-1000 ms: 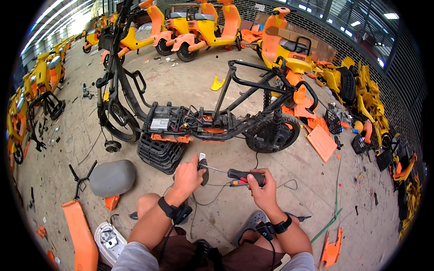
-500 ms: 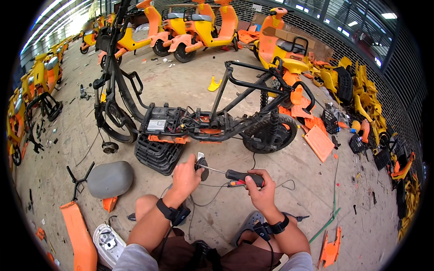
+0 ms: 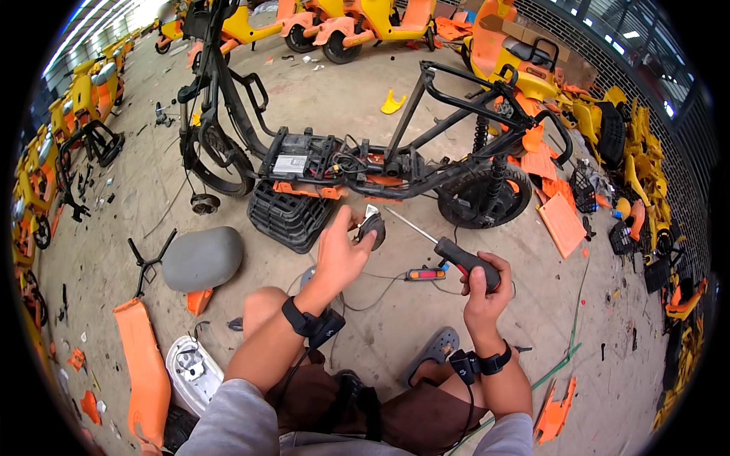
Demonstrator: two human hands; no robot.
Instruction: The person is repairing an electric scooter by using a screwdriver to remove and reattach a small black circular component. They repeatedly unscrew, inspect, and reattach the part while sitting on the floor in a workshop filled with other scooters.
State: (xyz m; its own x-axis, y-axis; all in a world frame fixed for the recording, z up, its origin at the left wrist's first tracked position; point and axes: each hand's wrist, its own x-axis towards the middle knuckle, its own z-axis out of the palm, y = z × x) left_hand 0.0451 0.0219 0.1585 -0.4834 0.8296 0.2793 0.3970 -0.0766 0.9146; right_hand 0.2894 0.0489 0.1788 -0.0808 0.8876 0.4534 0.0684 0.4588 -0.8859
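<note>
My left hand (image 3: pixel 342 251) is closed round a small rounded black part (image 3: pixel 372 230) with a pale, shiny piece at its top. I cannot tell what kind of part it is. In my right hand (image 3: pixel 485 304) is a screwdriver (image 3: pixel 452 252) with a black and red handle, its shaft slanting up to the left. The tip ends just right of the black part, apart from it. Both hands are in front of a stripped scooter frame (image 3: pixel 426 148), which rests on an upturned black plastic basket (image 3: pixel 289 220).
On the floor a small orange-and-grey device (image 3: pixel 426 273) lies by a thin cable. To the left are a grey rounded case (image 3: pixel 204 258), a long orange panel (image 3: pixel 144 365) and a white tray (image 3: pixel 179 357) of small parts. Yellow body panels (image 3: pixel 635 163) are heaped at the right.
The screwdriver has pulled away from the black part; my right hand has moved right with its shaft now tilted more steeply. My left hand, still holding the part, is higher in view.
</note>
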